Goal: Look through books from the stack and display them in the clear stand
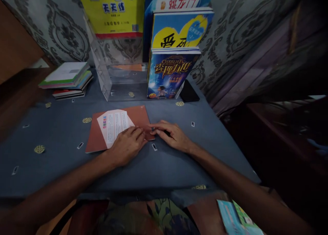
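A book with a plain reddish-brown cover lies at a slant on the table. On its cover is a white printed panel with angled sides and small coloured text. My left hand rests on the lower right part of the book, its fingers bent and laid on the cover, covering part of the panel. At the book's right edge is my right hand. Its index finger and thumb close on the edge near the lower right corner; a small dark spot shows between them, too small to name.
A clear acrylic book stand at the back holds several books, including a blue one in front. Left of it is a stack of books. A black phone-like slab lies to the right. Colourful booklets show below the table edge.
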Available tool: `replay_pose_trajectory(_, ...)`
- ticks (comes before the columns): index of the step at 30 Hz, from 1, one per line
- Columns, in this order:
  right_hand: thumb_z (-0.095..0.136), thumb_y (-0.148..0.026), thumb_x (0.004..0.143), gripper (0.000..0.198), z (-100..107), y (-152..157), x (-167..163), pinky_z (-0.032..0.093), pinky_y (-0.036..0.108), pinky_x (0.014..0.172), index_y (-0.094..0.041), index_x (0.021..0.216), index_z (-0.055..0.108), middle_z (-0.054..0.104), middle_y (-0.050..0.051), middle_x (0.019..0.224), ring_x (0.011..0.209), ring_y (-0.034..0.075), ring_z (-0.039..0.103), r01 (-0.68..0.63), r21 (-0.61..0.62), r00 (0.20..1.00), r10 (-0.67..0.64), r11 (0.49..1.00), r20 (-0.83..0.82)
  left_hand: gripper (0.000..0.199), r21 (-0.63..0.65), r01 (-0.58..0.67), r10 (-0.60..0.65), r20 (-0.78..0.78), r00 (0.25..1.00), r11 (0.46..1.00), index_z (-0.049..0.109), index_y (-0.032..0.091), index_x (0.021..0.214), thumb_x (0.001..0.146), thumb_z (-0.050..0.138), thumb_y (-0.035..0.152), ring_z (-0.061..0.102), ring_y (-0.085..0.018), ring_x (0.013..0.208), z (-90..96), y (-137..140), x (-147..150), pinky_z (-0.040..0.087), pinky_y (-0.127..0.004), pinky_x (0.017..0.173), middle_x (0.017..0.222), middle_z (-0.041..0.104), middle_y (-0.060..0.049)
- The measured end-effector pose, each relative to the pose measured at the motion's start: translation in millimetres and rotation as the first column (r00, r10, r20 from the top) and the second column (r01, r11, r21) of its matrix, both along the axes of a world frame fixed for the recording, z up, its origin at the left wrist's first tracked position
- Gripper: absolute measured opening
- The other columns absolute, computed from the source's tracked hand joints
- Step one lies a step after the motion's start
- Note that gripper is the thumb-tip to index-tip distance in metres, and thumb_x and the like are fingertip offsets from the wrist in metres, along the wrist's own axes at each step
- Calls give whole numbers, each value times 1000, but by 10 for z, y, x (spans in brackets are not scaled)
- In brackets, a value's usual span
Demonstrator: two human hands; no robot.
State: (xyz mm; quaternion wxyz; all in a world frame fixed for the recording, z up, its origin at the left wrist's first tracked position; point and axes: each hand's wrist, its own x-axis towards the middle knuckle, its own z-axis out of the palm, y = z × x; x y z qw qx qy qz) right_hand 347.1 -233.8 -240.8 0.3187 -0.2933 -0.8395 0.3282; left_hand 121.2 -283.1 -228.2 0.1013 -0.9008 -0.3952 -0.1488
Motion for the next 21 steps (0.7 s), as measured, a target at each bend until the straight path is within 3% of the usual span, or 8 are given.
replay_pose_trajectory(8,50,-24,97,29,-32,25,-19,53,34,80,-22,117,72,75,7,91,85,19,68,29,-48,998,-31,998,-48,36,-143,-20,21,2,1000,990,70,14,105,105,37,28,67,-22,98,75,23,3,58,-38,82,107,72,-12)
replay_pose_trajectory(21,50,-26,96,30,-23,16,-18,52,34,78,-22,116,72,72,6,87,82,18,65,53,-58,998,-54,997,-15,41,-155,-30,27,-17,999,987,72,12,100,105,33,27,68,-23,97,83,22,13,59,-40,83,104,72,-13)
